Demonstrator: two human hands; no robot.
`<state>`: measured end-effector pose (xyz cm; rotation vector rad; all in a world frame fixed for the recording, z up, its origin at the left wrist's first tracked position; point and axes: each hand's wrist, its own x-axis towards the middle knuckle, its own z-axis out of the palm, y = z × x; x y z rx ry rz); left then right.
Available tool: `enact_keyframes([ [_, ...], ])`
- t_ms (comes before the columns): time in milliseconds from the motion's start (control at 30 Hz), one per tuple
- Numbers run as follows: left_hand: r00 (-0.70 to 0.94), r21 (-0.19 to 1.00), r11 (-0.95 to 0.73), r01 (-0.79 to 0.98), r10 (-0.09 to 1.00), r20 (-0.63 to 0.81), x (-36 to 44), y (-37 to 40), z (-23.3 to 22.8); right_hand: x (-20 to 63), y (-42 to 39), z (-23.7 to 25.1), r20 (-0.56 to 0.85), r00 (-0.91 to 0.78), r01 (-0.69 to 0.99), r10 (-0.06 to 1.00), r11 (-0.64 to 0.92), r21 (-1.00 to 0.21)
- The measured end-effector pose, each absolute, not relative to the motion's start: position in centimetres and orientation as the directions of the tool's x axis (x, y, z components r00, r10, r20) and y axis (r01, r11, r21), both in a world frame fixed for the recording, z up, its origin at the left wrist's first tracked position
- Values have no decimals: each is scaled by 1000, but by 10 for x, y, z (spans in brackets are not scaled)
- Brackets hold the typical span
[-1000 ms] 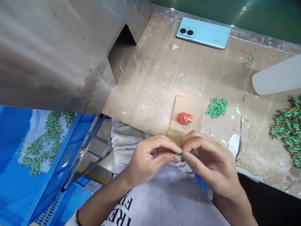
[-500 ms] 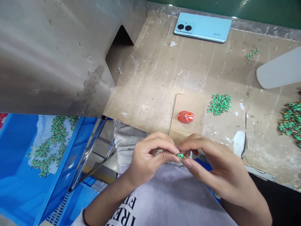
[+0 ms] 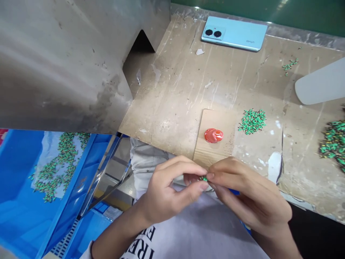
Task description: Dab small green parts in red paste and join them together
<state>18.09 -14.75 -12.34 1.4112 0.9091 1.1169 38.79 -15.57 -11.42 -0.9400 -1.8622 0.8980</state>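
A small green piece with dark and yellowish ends (image 3: pixel 205 178) is between my hands, just off the table's near edge and partly hidden by fingertips. My left hand (image 3: pixel 169 194) holds it between thumb and fingers from the left. From the other side, the thumb and fingers of my right hand (image 3: pixel 250 194) are closed at its right end. Beyond my hands, a glossy red, cap-like thing (image 3: pixel 214 135) sits on a piece of cardboard (image 3: pixel 208 154). A small pile of similar green pieces (image 3: pixel 252 121) lies to its right.
A bigger heap of green pieces (image 3: pixel 334 140) is at the right edge, below a white object (image 3: pixel 320 84). Toward the back lie a light blue phone (image 3: pixel 234 34) and a few scattered pieces. Metal sheeting (image 3: pixel 64 64) stands at left, above a blue bin (image 3: pixel 21 180) holding more pieces.
My right hand has turned, and its fingers have closed in over the green piece, covering more of it. My left thumb has shifted slightly. The view has moved a little.
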Motion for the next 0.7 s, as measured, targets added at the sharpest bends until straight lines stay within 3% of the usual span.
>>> enact_keyframes([
  [333,215,959,-207,191,963,164,185,-149,-111,382,-154,-117,381,-341,249,860,473,-845],
  [700,186,971,-193,144,969,165,188,-146,-111,376,-157,-117,336,-323,261,885,424,-867],
])
